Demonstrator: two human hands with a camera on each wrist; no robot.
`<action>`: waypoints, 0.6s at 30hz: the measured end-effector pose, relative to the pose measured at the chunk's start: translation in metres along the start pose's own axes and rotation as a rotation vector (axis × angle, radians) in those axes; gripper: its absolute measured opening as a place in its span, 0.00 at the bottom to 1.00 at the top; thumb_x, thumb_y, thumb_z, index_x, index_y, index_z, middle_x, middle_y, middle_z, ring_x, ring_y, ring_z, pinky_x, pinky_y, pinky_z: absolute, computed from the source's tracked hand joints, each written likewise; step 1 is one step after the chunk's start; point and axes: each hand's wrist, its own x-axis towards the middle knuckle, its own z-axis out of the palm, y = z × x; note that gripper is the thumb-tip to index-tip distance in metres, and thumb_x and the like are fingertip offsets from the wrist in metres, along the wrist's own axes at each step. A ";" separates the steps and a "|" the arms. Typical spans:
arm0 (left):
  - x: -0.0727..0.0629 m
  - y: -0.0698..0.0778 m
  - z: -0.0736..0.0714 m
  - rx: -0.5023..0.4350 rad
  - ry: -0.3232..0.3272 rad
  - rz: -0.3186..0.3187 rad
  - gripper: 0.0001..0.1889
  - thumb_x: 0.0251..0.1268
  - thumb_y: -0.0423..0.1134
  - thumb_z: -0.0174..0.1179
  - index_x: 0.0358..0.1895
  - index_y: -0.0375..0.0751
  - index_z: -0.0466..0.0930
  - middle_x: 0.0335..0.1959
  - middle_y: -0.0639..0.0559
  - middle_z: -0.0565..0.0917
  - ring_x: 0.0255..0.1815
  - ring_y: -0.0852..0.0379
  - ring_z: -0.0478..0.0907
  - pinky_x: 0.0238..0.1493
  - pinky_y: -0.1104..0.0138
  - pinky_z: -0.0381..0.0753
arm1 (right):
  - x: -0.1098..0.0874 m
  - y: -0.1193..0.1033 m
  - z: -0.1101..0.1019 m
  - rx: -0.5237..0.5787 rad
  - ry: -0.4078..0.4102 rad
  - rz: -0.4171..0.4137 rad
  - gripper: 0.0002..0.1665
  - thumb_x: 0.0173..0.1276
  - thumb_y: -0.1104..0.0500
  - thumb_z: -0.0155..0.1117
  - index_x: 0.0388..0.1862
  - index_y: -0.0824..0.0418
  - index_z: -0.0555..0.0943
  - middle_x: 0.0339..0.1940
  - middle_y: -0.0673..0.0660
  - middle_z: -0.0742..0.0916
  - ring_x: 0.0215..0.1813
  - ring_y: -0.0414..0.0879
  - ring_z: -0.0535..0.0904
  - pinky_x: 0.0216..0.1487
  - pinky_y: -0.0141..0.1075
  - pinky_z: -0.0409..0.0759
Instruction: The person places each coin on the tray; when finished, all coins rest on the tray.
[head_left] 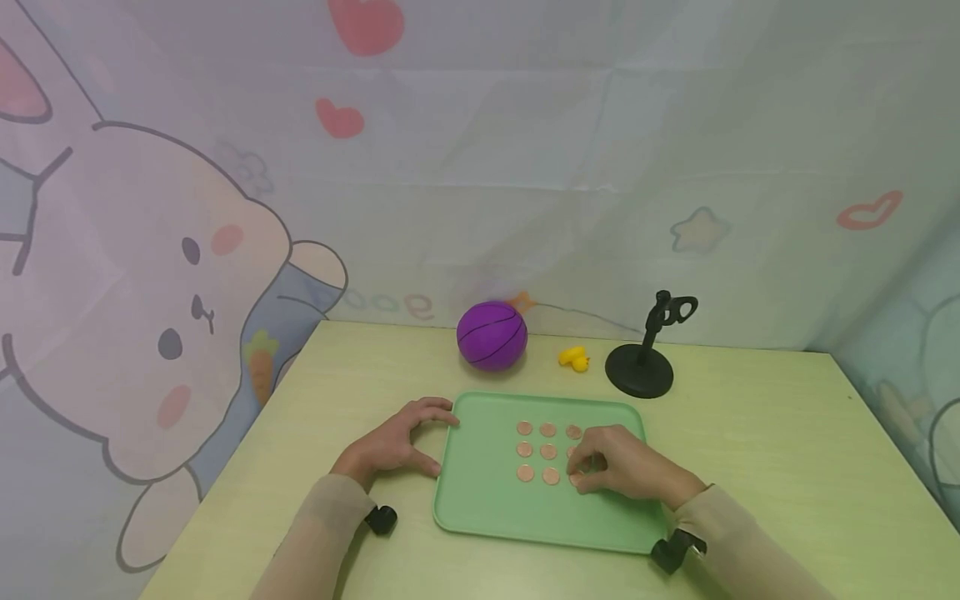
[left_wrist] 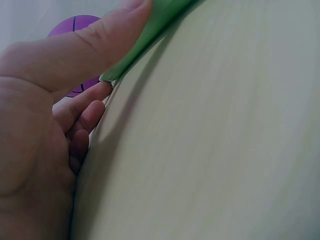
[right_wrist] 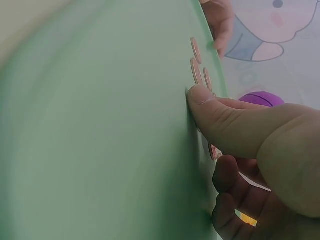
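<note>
Several copper-coloured coins lie flat in a grid of rows on a green tray. My right hand is over the right column of that grid. Its thumb and forefinger pinch the coin at the near right corner, which their tips partly cover. In the right wrist view, the thumb reaches down to the tray surface and hides some coins. My left hand rests at the tray's left edge, thumb and fingers spread apart and touching the rim.
Behind the tray, a purple ball with black lines stands near the wall. To its right are a small yellow toy and a black stand with a round base. The pale table meets a printed cloth.
</note>
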 end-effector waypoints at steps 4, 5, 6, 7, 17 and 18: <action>0.000 0.000 0.000 0.006 -0.001 -0.001 0.38 0.45 0.40 0.85 0.65 0.51 0.82 0.79 0.49 0.66 0.82 0.41 0.54 0.81 0.39 0.46 | 0.000 0.001 0.000 0.004 0.000 -0.003 0.08 0.61 0.58 0.82 0.38 0.49 0.92 0.31 0.42 0.84 0.32 0.37 0.76 0.36 0.31 0.77; 0.000 0.000 0.000 0.007 -0.002 -0.002 0.38 0.45 0.41 0.85 0.65 0.52 0.82 0.79 0.49 0.66 0.82 0.41 0.54 0.81 0.39 0.46 | 0.000 0.001 0.000 0.003 0.004 0.002 0.08 0.61 0.57 0.82 0.38 0.48 0.92 0.32 0.43 0.84 0.32 0.37 0.76 0.36 0.31 0.78; 0.000 0.000 0.000 0.009 -0.003 -0.003 0.38 0.45 0.41 0.85 0.65 0.52 0.82 0.79 0.49 0.66 0.83 0.41 0.54 0.81 0.39 0.46 | 0.000 0.001 -0.001 0.001 0.009 0.008 0.08 0.61 0.57 0.82 0.38 0.48 0.92 0.32 0.43 0.85 0.33 0.37 0.76 0.36 0.31 0.78; 0.000 0.000 0.000 0.010 -0.004 -0.004 0.38 0.45 0.42 0.85 0.65 0.52 0.82 0.79 0.49 0.66 0.83 0.41 0.54 0.81 0.39 0.46 | 0.000 0.001 -0.001 0.000 0.015 0.017 0.07 0.61 0.56 0.82 0.38 0.48 0.91 0.32 0.43 0.85 0.33 0.37 0.76 0.37 0.31 0.78; 0.000 -0.001 0.000 0.021 -0.003 0.003 0.38 0.44 0.42 0.85 0.65 0.52 0.82 0.79 0.49 0.67 0.82 0.41 0.54 0.81 0.40 0.47 | -0.014 0.007 -0.021 -0.014 0.081 0.043 0.12 0.60 0.58 0.83 0.43 0.53 0.91 0.33 0.45 0.86 0.33 0.34 0.76 0.36 0.33 0.80; 0.000 -0.001 0.000 0.018 -0.004 0.005 0.38 0.44 0.42 0.85 0.65 0.52 0.82 0.79 0.49 0.66 0.82 0.41 0.54 0.81 0.40 0.47 | -0.017 0.009 -0.024 -0.023 0.088 0.045 0.12 0.61 0.59 0.82 0.44 0.53 0.91 0.33 0.44 0.85 0.33 0.34 0.76 0.36 0.32 0.80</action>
